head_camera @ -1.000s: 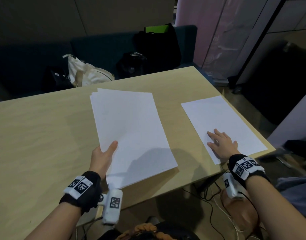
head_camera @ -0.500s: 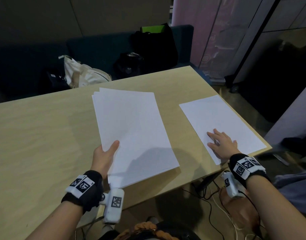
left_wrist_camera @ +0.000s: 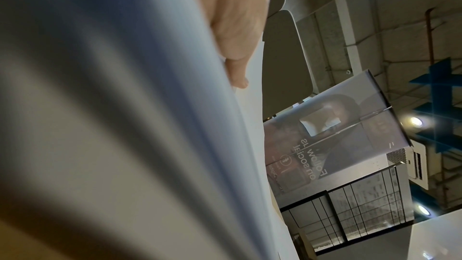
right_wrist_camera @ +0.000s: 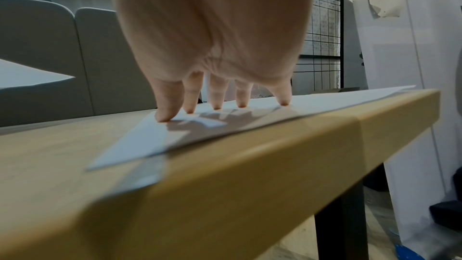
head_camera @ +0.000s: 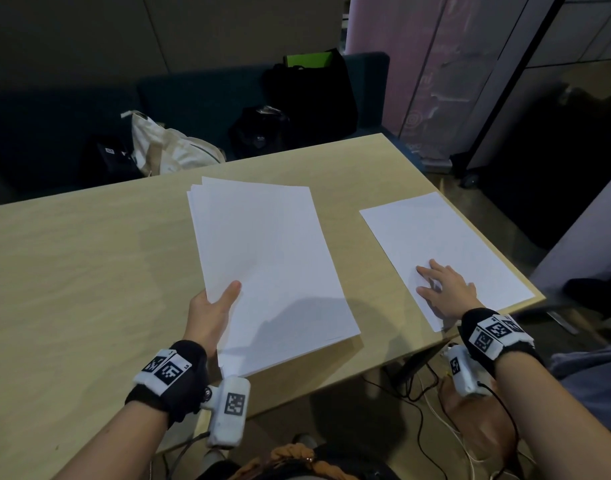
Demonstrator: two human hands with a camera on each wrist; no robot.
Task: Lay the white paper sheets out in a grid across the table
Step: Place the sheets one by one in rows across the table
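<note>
A stack of white paper sheets [head_camera: 269, 265] is held above the light wooden table [head_camera: 72, 271], and my left hand [head_camera: 210, 313] grips its near left edge with the thumb on top. In the left wrist view the thumb [left_wrist_camera: 235, 27] lies on the blurred stack [left_wrist_camera: 125, 126]. A single white sheet [head_camera: 435, 244] lies flat at the table's right end, its near corner at the table edge. My right hand [head_camera: 446, 292] rests on that sheet with straight, spread fingers. In the right wrist view the fingertips [right_wrist_camera: 217, 104] press the sheet [right_wrist_camera: 175, 139] down.
Beyond the table's far edge stands a dark sofa with a cream tote bag [head_camera: 165, 147] and black bags [head_camera: 297, 105]. The table's right edge [head_camera: 470, 216] runs close beside the single sheet. Cables [head_camera: 435, 403] hang below the near edge. The table's left half is bare wood.
Almost nothing has moved. The stack has shifted very slightly in my left hand's grip, and my right hand stays flat on the single sheet.
</note>
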